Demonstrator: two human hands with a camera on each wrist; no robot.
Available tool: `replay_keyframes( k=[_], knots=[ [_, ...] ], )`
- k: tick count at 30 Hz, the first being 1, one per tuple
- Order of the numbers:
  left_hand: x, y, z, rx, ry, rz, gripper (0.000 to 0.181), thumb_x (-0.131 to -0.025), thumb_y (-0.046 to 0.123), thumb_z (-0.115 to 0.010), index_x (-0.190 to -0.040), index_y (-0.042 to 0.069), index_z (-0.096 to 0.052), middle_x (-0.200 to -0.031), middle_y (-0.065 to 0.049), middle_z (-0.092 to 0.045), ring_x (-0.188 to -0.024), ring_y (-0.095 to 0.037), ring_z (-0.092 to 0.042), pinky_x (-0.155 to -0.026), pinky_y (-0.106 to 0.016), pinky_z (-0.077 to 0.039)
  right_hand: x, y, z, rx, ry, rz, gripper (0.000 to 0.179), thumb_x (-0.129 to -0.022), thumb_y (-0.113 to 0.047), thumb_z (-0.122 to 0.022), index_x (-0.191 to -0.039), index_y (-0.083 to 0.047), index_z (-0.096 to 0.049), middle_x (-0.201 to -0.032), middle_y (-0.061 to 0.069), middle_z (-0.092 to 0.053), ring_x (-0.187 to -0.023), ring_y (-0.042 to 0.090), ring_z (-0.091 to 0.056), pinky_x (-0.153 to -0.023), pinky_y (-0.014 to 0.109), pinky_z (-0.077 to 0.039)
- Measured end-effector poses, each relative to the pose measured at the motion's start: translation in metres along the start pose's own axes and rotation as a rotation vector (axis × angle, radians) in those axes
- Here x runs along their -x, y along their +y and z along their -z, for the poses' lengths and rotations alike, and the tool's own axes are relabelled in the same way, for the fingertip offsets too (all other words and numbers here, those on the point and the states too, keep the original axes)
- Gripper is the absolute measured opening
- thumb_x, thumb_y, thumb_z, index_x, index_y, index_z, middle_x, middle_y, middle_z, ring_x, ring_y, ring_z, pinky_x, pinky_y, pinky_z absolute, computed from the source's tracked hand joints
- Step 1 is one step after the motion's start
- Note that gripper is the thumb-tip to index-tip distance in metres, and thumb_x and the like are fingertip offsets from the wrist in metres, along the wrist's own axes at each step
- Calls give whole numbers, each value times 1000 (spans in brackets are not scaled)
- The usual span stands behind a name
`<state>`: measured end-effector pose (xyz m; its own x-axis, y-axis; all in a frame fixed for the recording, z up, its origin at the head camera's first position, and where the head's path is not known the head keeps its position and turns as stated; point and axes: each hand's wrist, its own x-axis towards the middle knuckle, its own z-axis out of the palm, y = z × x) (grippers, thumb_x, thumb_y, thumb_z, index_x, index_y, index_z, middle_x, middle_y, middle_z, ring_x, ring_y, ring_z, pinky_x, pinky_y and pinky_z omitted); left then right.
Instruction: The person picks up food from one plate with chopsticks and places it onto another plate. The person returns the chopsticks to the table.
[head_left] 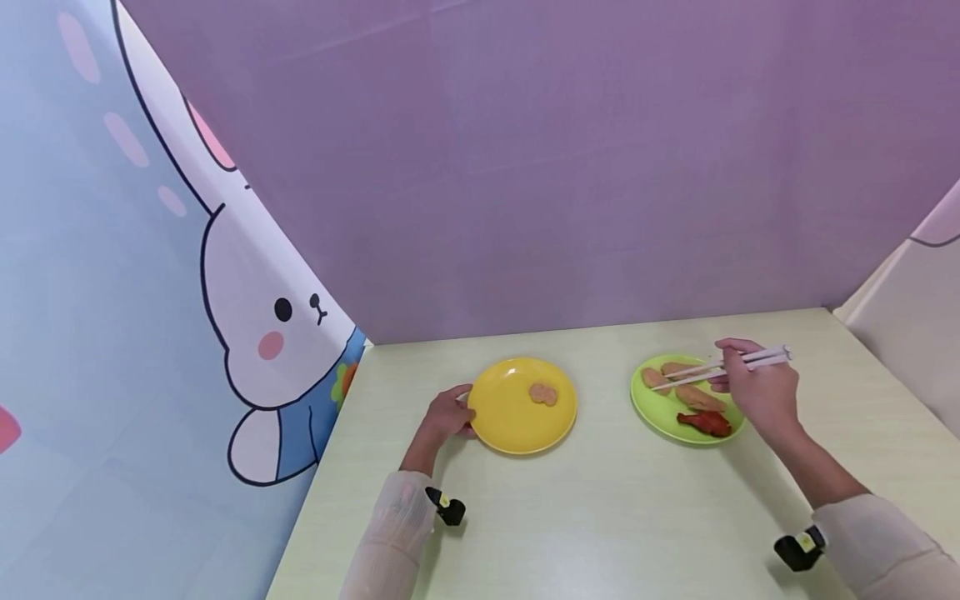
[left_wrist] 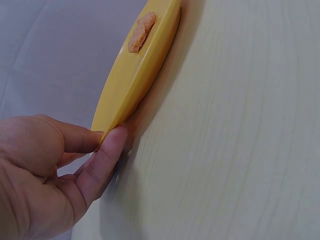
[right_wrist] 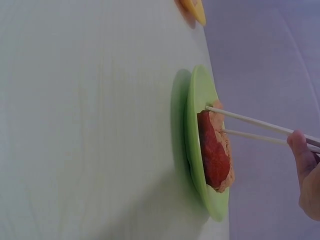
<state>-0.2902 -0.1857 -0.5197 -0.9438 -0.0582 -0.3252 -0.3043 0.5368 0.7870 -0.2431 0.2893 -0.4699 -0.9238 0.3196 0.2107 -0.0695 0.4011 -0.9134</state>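
My left hand [head_left: 450, 413] pinches the left rim of a yellow plate [head_left: 510, 425], thumb on one face and fingers under the edge, as the left wrist view shows. A small tan food piece [head_left: 543, 394] lies right of the plate's middle. My right hand [head_left: 757, 387] holds a pair of pale chopsticks [head_left: 757, 358] over a green plate [head_left: 660, 421]. Their tips straddle a tan nugget-like piece [head_left: 656, 379] at the plate's left side. Two more tan pieces, one a longer piece [head_left: 699, 398], and a red-brown drumstick [head_left: 707, 423] lie on the same plate.
Both plates stand on a pale wood-grain table [head_left: 585, 517], the yellow one left of the green one. Behind the table hangs a purple cloth backdrop [head_left: 562, 183]. At the left is a blue panel with a cartoon rabbit [head_left: 262, 358].
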Motion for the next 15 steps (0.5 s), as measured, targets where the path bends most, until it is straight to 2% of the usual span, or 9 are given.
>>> replay_keyframes(
  k=[8,15],
  knots=[
    [-1,-2,2,-5,-9,5,60,-92,3,-64,-149,17,-53,-115,-16,-69,-67,-14,-72,-62,-27,-62,0,1,3,-28,18,-26,36,-104,-22,-46,-124,2,-65,-66,-31,-62,-55,2,-71,-52,25,-59],
    [-1,-2,3,-14,-14,15,60,-92,3,-65,-149,17,-53,-114,-15,-69,-67,-14,-71,-62,-27,-62,-1,-2,7,-74,27,-64,20,-104,-21,-47,-105,-25,-66,-66,-29,-65,-54,2,-70,-51,24,-59]
  ],
)
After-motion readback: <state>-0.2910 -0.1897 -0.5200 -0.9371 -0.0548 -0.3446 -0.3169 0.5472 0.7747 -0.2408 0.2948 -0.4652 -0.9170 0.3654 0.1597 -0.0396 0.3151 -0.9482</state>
